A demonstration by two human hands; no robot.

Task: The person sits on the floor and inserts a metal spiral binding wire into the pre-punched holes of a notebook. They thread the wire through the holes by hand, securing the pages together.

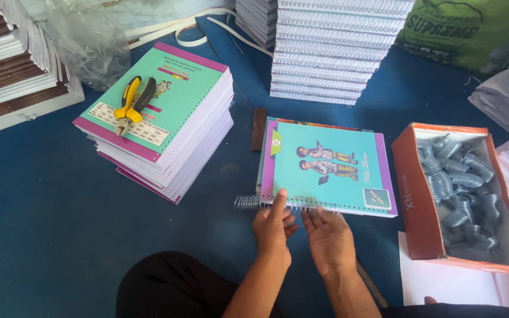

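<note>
The left hand (273,227) rests its fingers on the near edge of a teal-covered notebook (328,168) lying flat on the blue floor covering (42,212), fingertips pressed to the spiral wire coil (250,202) that runs along that edge; the coil looks partly threaded, since one end juts out well past the notebook's left corner while the rest sits in the punched holes, so the binding seems begun and not finished; the right hand (328,238) lies open just beside the left, palm turned up, fingers spread and closed on nothing, touching the same edge lightly at most; the left hand's fingers are extended and pressing, not clamped round anything. To the left stands a stack of unbound punched notebooks (166,135) with yellow-handled pliers (129,105) lying on top, apparently waiting their turn; behind, a tall pile of spiral-bound books (331,50) looks already done. On the right, an open orange cardboard box (410,206) holds a heap of grey coils (463,188), still fairly full; a green sack (472,29) sits at the far right corner, contents hidden.
</note>
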